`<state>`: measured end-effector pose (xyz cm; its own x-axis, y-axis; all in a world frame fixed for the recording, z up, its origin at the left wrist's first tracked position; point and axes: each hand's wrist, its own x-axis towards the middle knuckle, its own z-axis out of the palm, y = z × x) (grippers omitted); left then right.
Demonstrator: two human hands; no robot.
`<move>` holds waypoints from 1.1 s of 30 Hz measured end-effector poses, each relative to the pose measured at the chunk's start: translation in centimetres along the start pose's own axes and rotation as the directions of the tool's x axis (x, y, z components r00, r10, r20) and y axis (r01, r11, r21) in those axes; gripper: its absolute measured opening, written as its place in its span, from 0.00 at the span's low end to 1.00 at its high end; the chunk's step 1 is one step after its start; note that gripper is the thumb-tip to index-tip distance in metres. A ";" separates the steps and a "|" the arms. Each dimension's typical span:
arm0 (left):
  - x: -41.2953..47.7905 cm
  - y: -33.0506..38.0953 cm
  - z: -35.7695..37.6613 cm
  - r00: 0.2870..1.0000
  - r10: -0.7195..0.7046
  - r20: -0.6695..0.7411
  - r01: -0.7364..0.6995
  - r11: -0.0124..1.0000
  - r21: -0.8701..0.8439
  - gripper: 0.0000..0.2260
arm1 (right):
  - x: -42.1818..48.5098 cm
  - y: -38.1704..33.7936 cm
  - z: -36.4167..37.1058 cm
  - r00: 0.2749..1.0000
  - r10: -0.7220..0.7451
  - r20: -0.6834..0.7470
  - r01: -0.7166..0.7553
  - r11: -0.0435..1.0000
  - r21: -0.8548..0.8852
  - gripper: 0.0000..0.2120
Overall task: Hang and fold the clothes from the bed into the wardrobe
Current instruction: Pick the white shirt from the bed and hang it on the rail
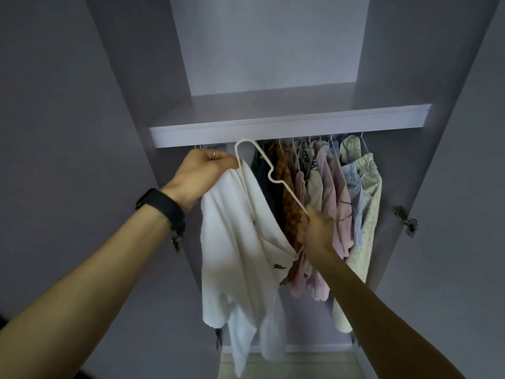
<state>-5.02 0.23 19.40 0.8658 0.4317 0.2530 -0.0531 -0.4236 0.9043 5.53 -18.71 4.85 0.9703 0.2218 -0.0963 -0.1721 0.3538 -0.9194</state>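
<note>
A white T-shirt [240,242] with a small dark logo hangs on a white wire hanger [270,173] in front of the open wardrobe [273,124]. My left hand [202,170] grips the shirt's shoulder and the hanger near its hook, just below the shelf. My right hand [317,228] pinches the hanger's lower right arm. The hanger is tilted, its hook up at the left. Several hung clothes [328,192] fill the rail to the right; the rail itself is hidden under the shelf.
The wardrobe's upper shelf [287,116] sits above the hands. Both doors [54,132] stand open at the sides, with a metal hinge [405,221] on the right. The hanging space left of the brown garment [289,203] holds only the white shirt.
</note>
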 end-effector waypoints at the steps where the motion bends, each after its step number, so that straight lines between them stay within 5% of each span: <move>1: 0.0 -0.1 -0.7 0.999 -0.015 -0.041 0.014 1.000 -0.011 0.05 | -0.1 0.7 -0.1 1.000 0.008 0.012 -0.007 0.999 -0.051 0.23; 4: 0.1 -1.2 -3.0 0.981 -0.067 -0.184 0.073 0.997 0.028 0.03 | 0.3 0.7 0.0 0.998 -0.039 0.040 0.048 0.971 -0.232 0.21; 7: -0.1 -2.7 -4.5 0.954 -0.045 -0.295 0.114 0.969 0.221 0.05 | 1.2 -0.9 0.1 0.963 -0.202 0.181 0.269 0.792 -0.548 0.23; 10: -1.5 -4.2 -3.2 0.974 0.147 -0.174 -0.014 0.800 0.599 0.09 | 1.2 -2.7 1.0 0.906 -0.193 0.378 0.422 0.504 -0.754 0.19; 12: -2.5 -5.2 -1.5 0.983 0.174 -0.058 -0.081 0.698 0.712 0.08 | 1.2 -4.2 2.0 0.881 -0.234 0.412 0.472 0.504 -0.723 0.15; 15: -2.7 -6.2 -0.2 0.994 0.108 0.012 -0.092 0.775 0.626 0.06 | 1.7 -6.7 3.5 0.840 -0.276 0.466 0.542 0.448 -0.711 0.17; 18: -2.3 -6.6 0.1 0.996 0.084 0.007 -0.078 0.888 0.453 0.08 | 1.3 -7.3 4.6 0.818 0.002 0.576 0.560 0.229 -0.796 0.24; 20: -2.5 -7.1 0.7 0.991 0.030 0.134 -0.082 0.913 0.399 0.05 | 1.5 -7.5 5.0 0.821 -0.044 0.569 0.561 0.248 -0.790 0.24; 22: -2.8 -7.7 1.4 0.965 -0.019 0.262 -0.095 0.904 0.417 0.15 | 1.8 -8.1 5.4 0.830 -0.181 0.527 0.557 0.294 -0.776 0.23; 25: -2.9 -8.4 2.2 0.971 0.075 0.228 -0.159 0.912 0.377 0.12 | 1.5 -8.6 5.1 0.806 -0.231 0.546 0.592 0.298 -0.748 0.20; 28: -2.9 -8.9 1.6 0.973 0.117 0.201 -0.174 0.941 0.292 0.10 | 1.5 -9.1 2.4 0.794 -0.151 0.589 0.590 0.430 -0.684 0.14; 31: -2.4 -9.7 0.3 0.983 0.099 0.155 -0.144 0.938 0.316 0.10 | 2.9 -8.9 -2.1 0.825 -0.047 0.563 0.559 0.214 -0.801 0.17; 33: -1.9 -10.2 -0.3 0.988 0.076 0.133 -0.122 0.916 0.382 0.11 | 3.3 -7.0 -4.1 0.825 -0.064 0.561 0.562 0.189 -0.805 0.13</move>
<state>-6.22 3.94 9.83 0.9177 0.2886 0.2728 0.0360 -0.7445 0.6666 10.61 -24.20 9.42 0.7167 0.6700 0.1933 0.6494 -0.5403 -0.5352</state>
